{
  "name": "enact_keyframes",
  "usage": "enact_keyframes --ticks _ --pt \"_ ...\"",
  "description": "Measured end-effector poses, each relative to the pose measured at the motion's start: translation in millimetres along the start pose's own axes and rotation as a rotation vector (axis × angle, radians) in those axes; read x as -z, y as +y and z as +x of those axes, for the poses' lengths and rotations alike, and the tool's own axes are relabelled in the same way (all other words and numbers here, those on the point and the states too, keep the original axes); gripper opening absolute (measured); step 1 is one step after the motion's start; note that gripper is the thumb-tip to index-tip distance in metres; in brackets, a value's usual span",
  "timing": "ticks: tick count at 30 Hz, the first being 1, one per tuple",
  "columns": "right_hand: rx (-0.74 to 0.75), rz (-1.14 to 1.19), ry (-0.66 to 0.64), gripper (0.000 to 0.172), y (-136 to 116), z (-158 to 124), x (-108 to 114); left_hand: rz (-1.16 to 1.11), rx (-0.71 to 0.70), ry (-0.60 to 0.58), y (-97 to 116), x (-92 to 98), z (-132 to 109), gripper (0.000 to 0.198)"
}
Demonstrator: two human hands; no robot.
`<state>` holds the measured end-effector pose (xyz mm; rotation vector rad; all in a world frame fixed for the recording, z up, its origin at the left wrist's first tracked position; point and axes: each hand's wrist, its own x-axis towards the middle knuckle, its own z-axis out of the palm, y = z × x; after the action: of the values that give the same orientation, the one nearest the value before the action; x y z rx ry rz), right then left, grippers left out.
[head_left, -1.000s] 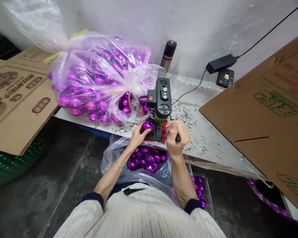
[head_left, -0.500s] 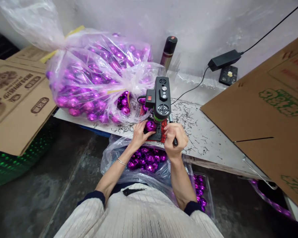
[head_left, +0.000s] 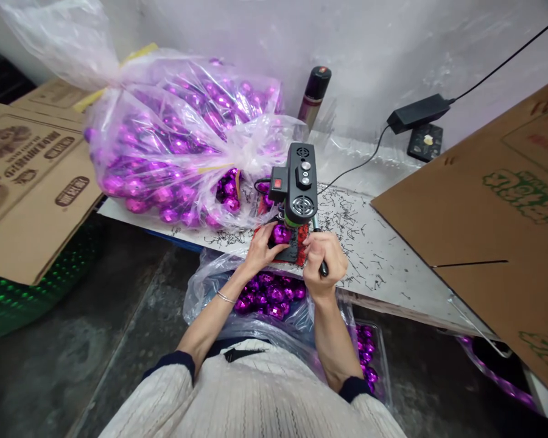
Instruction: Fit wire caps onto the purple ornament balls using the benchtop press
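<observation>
Between the thumb and fingers of my left hand [head_left: 260, 248] sits a shiny purple faceted ball [head_left: 281, 233]. It rests on the black base of a small bench press [head_left: 300, 182], right under the press's head. My right hand [head_left: 325, 261] is closed round the press's lever handle [head_left: 324, 269], whose black end shows below the fist. Red material [head_left: 302, 234] lies at the base's right side. Below the hands, an open clear plastic bag [head_left: 201, 289] holds many more purple balls [head_left: 274, 295]. The exact contact between ball and press is hidden by the head.
A big tied plastic bag of purple balls [head_left: 164, 146] lies on the white tabletop [head_left: 383, 243], left of the press. Small dark bits are scattered there. A spray can [head_left: 314, 94] and a power adapter [head_left: 418, 113] stand behind. Cardboard boxes [head_left: 493, 201] flank both sides.
The whole view has shifted very slightly. My left hand stays at the ball and my right hand stays on the lever, with no clear movement of either.
</observation>
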<state>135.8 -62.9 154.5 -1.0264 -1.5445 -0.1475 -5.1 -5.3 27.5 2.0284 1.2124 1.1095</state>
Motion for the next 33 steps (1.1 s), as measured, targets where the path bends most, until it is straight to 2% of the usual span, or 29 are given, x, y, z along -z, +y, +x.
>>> enact_keyframes --ticks 3,6,14,21,28,33 --pt "0.008 -0.008 -0.001 0.024 0 0 0 0.031 0.001 -0.04 2 -0.7 4 0.063" --pt "0.015 -0.012 0.004 0.024 0 0 0 0.028 0.001 -0.031 -1 -4.8 6 0.064" --pt "-0.014 0.005 0.018 0.023 4 -15 -3 -0.007 0.025 -0.03 -14 -9.6 -3 0.073" --pt "-0.044 0.034 0.046 0.023 16 -41 -12 0.001 0.019 -0.026 -10 -9.7 -3 0.072" --pt "-0.051 0.022 0.083 0.027 20 -49 -17 0.001 0.036 -0.036 -5 -7.3 -3 0.071" --pt "-0.064 0.012 0.098 0.029 22 -55 -20 0.014 0.0 -0.021 -4 -6.6 -3 0.072"
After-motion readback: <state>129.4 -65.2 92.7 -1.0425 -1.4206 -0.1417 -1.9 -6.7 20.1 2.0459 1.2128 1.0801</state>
